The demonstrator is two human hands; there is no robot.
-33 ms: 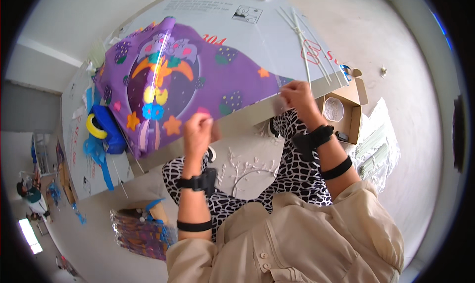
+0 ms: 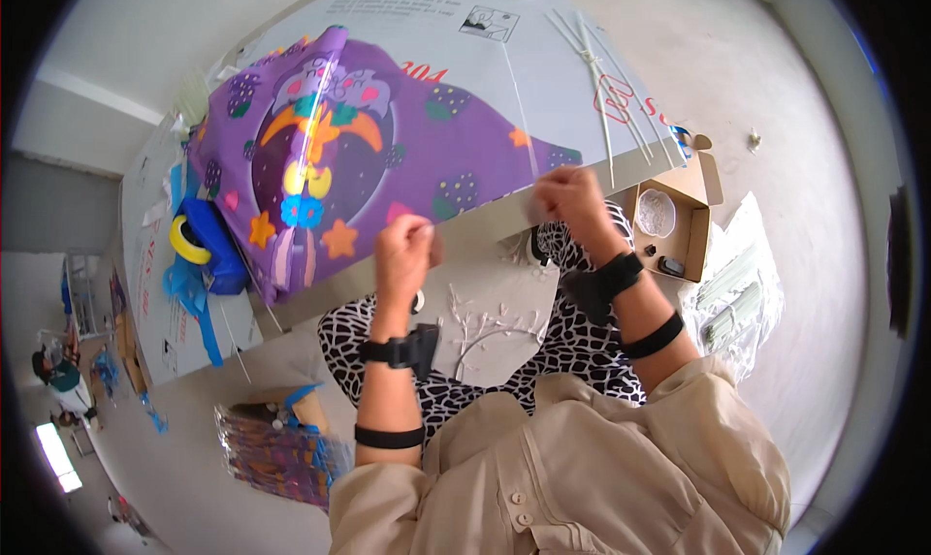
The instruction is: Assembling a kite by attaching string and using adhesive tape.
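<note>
Red lettering [image 2: 425,73], smaller grey print [image 2: 388,8] and a boxed pictogram [image 2: 489,24] on the grey tabletop [image 2: 499,82]

Blur smears the left grip [image 2: 403,252] and right grip [image 2: 574,200]; whether either pinches anything cannot be told. Beyond both, the view's top edge cuts off the tabletop [image 2: 487,82]; below both, its lower edge crops the beige shirt [image 2: 592,463]. Far left of them, a person [image 2: 64,377] is too small to make out.

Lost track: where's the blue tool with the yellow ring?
In the head view, the blue tool lies at left on the table, beside the purple sheet.
</note>
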